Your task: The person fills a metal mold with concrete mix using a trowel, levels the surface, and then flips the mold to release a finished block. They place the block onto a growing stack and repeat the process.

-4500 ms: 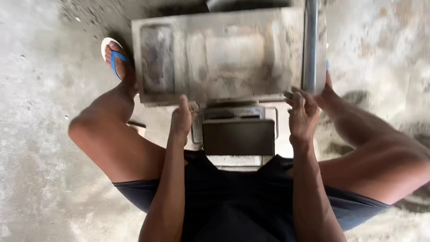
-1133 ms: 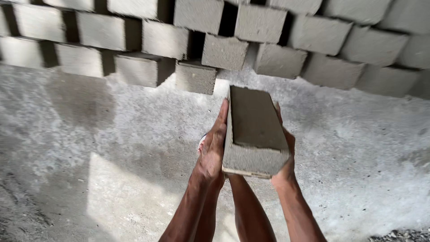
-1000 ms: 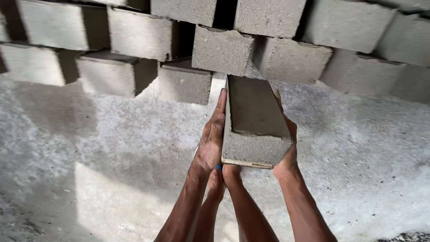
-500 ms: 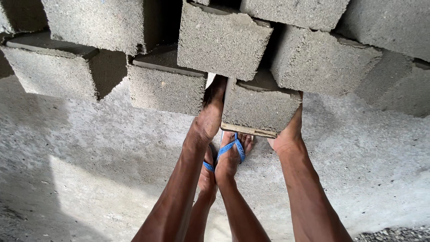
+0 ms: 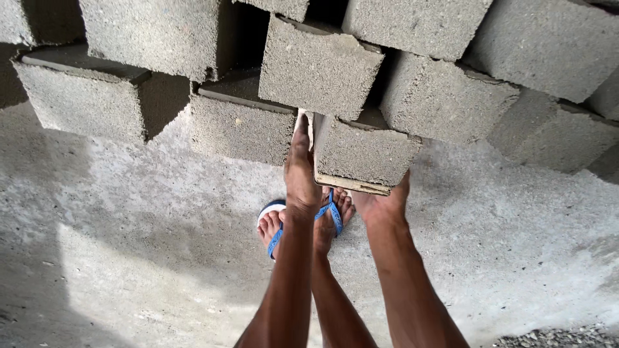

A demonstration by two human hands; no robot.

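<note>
I hold a grey concrete block (image 5: 362,152) on a thin wooden board (image 5: 351,185), low over the concrete floor (image 5: 129,212). My left hand (image 5: 300,166) presses flat against the block's left side. My right hand (image 5: 382,203) cups under its near right corner and the board. The block sits in the gap between two blocks of the front row, one on its left (image 5: 242,129) and one on its right (image 5: 445,96). Its far part is hidden under an upper block (image 5: 319,67).
Rows of grey concrete blocks are stacked across the top of the view, with dark gaps between them. My feet in blue and white flip-flops (image 5: 274,222) stand just below the held block. Gravel (image 5: 554,338) lies at the lower right corner.
The block has come down and forward from chest height into the gap in the front row. My right hand has slid from the block's side to beneath its near corner.
</note>
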